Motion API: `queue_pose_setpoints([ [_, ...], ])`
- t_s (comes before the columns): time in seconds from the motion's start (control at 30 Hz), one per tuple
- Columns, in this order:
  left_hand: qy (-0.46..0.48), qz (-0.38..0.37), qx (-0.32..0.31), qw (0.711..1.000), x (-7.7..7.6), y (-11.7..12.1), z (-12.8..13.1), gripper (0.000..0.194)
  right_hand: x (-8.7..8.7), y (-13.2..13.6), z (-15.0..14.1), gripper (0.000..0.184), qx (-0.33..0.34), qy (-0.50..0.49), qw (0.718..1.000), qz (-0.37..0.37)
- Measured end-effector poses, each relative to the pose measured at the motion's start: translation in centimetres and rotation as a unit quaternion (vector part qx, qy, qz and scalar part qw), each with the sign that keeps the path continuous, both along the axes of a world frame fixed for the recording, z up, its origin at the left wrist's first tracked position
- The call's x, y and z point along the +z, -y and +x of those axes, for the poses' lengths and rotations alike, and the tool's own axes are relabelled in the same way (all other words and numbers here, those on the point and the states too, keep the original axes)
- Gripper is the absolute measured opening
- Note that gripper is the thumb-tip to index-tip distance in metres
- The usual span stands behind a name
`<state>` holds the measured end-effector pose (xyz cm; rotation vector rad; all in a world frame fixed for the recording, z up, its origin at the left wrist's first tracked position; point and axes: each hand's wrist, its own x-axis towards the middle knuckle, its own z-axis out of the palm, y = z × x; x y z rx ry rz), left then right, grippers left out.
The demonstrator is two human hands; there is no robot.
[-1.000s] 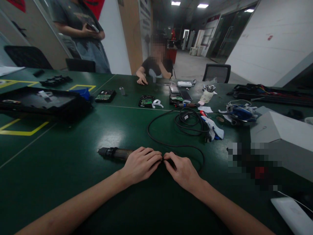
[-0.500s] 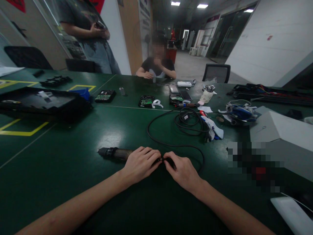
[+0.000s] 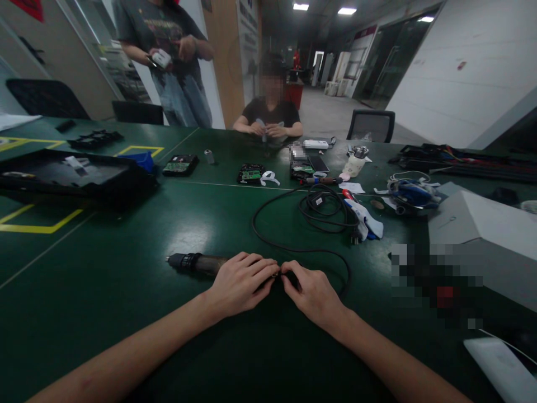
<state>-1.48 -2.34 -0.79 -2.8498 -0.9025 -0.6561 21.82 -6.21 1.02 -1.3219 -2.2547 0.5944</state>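
Observation:
An electric screwdriver point(image 3: 201, 263) with a dark, worn barrel lies on the green table, its tip pointing left. My left hand point(image 3: 243, 281) is closed around its rear end. Facing it, my right hand point(image 3: 310, 290) pinches the end of a black cable point(image 3: 289, 249), whose connector is mostly hidden by my fingers. A small brassy glint shows between the two sets of fingertips, where the cable end meets the rear of the screwdriver. Whether the connector is fully seated cannot be made out. From my right hand the cable loops away to a coil beyond.
A black tray point(image 3: 75, 182) stands at left. Drive-like units with green boards point(image 3: 180, 164) lie farther back. Gloves point(image 3: 364, 219), a cup of bits point(image 3: 354, 163) and a white box point(image 3: 482, 240) are to the right. Two people are across the table.
My fingertips have come slightly closer together, the cable end nearer the screwdriver. Across the table, the standing person has turned and the seated one has lowered a hand.

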Motion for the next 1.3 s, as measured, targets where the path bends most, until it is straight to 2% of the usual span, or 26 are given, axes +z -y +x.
queue_pose_setpoints([
  [0.2,0.012,0.012,0.023,1.000,-0.03,-0.02,0.08,0.022,-0.20,-0.15,0.03,0.014,0.004,-0.011,1.000,0.001],
  [0.37,0.009,0.006,-0.002,1.000,0.10,0.05,0.08,0.024,-0.27,-0.13,0.03,0.014,0.001,-0.009,1.000,0.000],
  [0.5,0.009,0.002,0.027,1.000,0.13,0.06,0.16,0.021,-0.41,-0.12,0.05,0.015,0.003,-0.004,1.000,0.000],
  [0.67,0.003,-0.008,-0.001,1.000,0.13,0.09,0.11,0.025,-0.58,-0.06,0.02,0.014,-0.002,-0.004,1.000,0.005],
  [0.83,0.015,-0.012,0.025,1.000,-0.11,0.04,0.06,0.020,-0.42,-0.04,-0.01,0.015,0.002,0.000,1.000,-0.004],
  [0.97,0.016,-0.010,-0.008,1.000,-0.05,0.01,-0.03,0.025,-0.29,-0.02,-0.03,0.015,0.001,-0.002,1.000,-0.005],
  [1.13,0.021,-0.003,0.019,1.000,0.04,-0.04,0.08,0.020,-0.35,-0.07,-0.02,0.014,0.001,0.000,1.000,-0.013],
  [1.3,0.020,-0.003,-0.010,1.000,0.11,-0.01,0.09,0.024,-0.52,-0.07,0.00,0.013,-0.002,-0.001,1.000,-0.011],
])
